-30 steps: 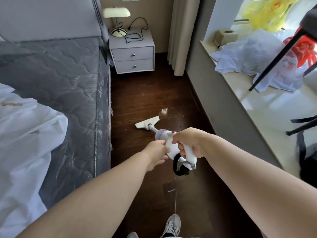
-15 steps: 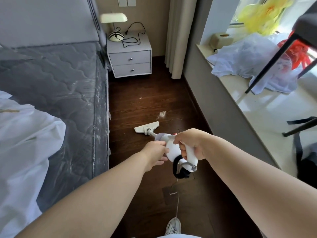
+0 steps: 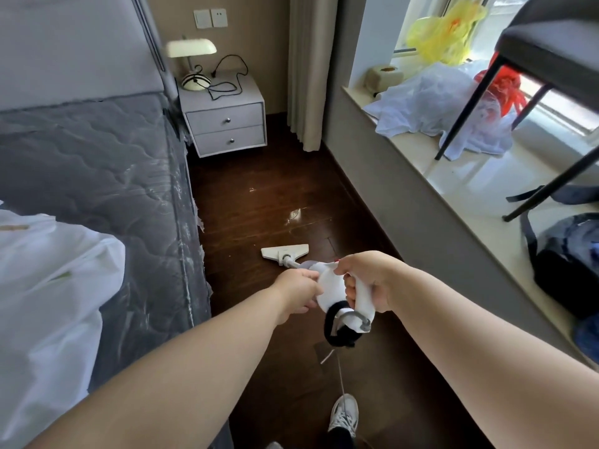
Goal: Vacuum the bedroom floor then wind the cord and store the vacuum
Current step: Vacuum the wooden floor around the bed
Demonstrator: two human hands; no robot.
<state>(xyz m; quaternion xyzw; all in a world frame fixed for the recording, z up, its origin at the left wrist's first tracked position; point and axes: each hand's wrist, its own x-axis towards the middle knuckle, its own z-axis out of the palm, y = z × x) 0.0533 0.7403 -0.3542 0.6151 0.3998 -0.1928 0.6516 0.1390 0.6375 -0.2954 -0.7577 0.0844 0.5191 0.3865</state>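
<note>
- Since the last frame the view tipped up, so more wall shows; the nozzle [image 3: 285, 252] sits flatter.
- floor [image 3: 269, 202] strip by the mattress [image 3: 97, 163] isn't done, scrap [image 3: 294, 214] ahead.
- vacuum [image 3: 330, 288] angled low, probably to reach it.
- right hand [image 3: 372, 280] wraps the handle, left hand [image 3: 299, 291] steadies the body.

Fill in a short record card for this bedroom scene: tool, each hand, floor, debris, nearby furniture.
tool: white handheld vacuum, its floor head flat on the boards
right hand: wrapped round the vacuum's handle
left hand: gripping the vacuum's body
floor: dark wood strip between bed and window ledge
debris: pale scrap ahead of the floor head
furniture: mattress to the left, two-drawer nightstand at the far wall with a lamp
cord: thin line hanging below the vacuum
</note>
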